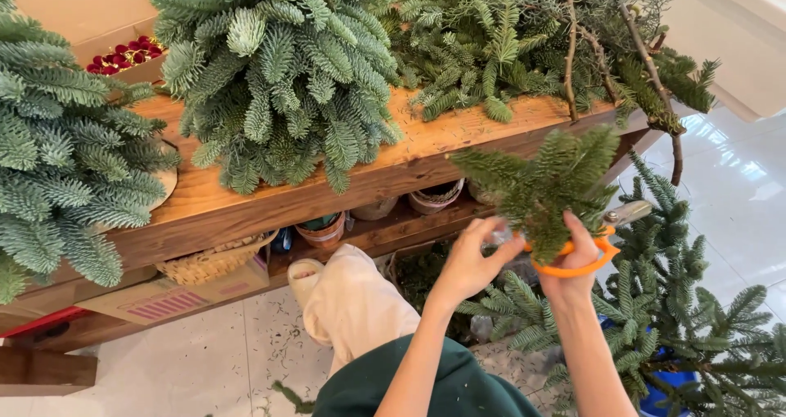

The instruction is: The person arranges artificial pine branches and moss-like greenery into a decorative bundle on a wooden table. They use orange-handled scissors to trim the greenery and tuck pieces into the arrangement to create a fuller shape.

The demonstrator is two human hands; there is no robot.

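Observation:
My left hand (pixel 472 257) pinches the base of a small green fir sprig (pixel 547 184) held up in front of the wooden workbench (pixel 246 200). Beside it, my right hand (pixel 575 257) grips orange-handled scissors (pixel 602 245), fingers through the loops, with the grey blades poking out to the right behind the sprig. Both hands meet at the sprig's lower stem.
Heaps of bluish fir boughs (pixel 270 81) and darker branches with bare twigs (pixel 532 40) cover the bench. A box of red berries (pixel 123 55) sits at the back left. Baskets and pots (pixel 323 230) fill the shelf below. More fir stands in a blue bucket (pixel 667 380) at right.

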